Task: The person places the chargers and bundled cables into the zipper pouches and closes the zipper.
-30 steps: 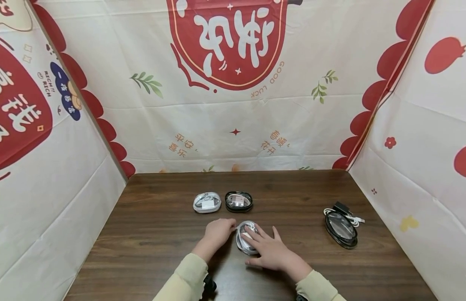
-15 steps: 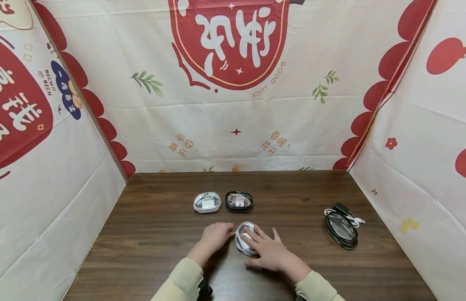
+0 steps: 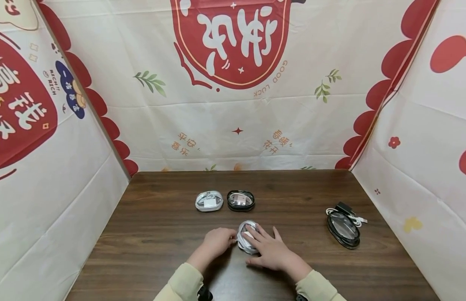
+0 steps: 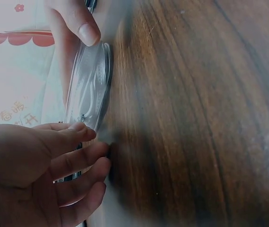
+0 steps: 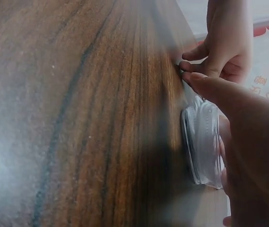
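Note:
A coiled white cable in clear wrap [image 3: 243, 239] lies on the brown table [image 3: 161, 234], and it shows side-on in the left wrist view [image 4: 88, 90] and the right wrist view [image 5: 204, 142]. The left hand [image 3: 217, 242] pinches the wrap's left edge between thumb and index finger, its other fingers curled loosely in the left wrist view. Spread fingers of the right hand [image 3: 272, 251] rest on top of the coil, pressing it to the table and covering its right part.
Behind the coil lie a white wrapped cable [image 3: 209, 201] and a black one [image 3: 240, 200] side by side. At the right, a black cable coil [image 3: 343, 229] sits against a white cable [image 3: 358, 220] and a black adapter [image 3: 343, 207]. Printed cloth [image 3: 233, 108] hangs around the table.
The left hand has moved a little toward the table's near edge along the coil's left side. The right hand stays spread on the coil. The head view has shifted slightly.

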`<state>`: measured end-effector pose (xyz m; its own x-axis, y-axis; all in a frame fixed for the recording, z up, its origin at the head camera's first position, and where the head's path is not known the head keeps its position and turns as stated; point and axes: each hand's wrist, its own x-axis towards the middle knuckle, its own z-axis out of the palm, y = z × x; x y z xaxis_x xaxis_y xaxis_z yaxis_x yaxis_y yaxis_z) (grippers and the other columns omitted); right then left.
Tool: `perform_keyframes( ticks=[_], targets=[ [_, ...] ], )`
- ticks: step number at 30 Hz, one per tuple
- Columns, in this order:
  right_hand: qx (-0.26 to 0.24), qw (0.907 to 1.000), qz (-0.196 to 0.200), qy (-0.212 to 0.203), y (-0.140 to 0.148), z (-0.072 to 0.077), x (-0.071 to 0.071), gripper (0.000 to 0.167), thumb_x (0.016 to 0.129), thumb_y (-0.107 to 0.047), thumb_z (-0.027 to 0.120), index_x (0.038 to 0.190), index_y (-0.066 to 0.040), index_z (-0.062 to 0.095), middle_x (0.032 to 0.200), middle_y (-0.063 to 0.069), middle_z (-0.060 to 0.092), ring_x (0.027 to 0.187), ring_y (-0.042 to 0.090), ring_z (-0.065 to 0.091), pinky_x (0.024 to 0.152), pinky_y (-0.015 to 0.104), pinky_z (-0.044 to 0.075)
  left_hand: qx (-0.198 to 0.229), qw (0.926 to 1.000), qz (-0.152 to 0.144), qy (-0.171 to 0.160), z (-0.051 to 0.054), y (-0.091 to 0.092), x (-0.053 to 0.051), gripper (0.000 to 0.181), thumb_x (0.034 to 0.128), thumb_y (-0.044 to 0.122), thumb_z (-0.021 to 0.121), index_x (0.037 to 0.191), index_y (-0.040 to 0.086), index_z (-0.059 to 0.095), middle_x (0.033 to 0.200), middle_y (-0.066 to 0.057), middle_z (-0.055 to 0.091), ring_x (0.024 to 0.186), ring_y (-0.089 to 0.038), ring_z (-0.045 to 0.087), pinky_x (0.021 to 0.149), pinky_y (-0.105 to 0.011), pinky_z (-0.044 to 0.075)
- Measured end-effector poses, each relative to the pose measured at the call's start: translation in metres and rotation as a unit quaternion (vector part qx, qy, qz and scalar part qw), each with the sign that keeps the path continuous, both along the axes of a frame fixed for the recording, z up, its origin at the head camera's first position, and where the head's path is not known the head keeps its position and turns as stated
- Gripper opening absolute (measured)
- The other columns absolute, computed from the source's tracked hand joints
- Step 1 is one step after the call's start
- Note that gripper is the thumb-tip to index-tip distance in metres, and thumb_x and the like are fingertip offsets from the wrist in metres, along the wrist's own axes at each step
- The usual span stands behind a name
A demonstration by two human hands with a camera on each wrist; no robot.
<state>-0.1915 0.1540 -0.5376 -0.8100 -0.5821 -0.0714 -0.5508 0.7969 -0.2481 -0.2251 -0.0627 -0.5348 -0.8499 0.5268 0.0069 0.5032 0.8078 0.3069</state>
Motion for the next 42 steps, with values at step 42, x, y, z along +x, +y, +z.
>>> perform_keyframes(
  ticks=[42],
  targets=[
    [0.036,0.9968,0.006,0.072,-0.007,-0.018,-0.015,0.084,0.082,-0.071,0.056,0.152,-0.03,0.034,0.159,0.001,0.024,0.144,0.037,0.019,0.103,0.073,0.01,-0.024,0.9981,0.039,0.041,0.001,0.004,-0.043,0.023,0.0888,0.024,0.068,0.071,0.023,0.054,0.068,0.01,0.057,0.063,-0.015,0.056,0.053,-0.035,0.043]
  ],
)
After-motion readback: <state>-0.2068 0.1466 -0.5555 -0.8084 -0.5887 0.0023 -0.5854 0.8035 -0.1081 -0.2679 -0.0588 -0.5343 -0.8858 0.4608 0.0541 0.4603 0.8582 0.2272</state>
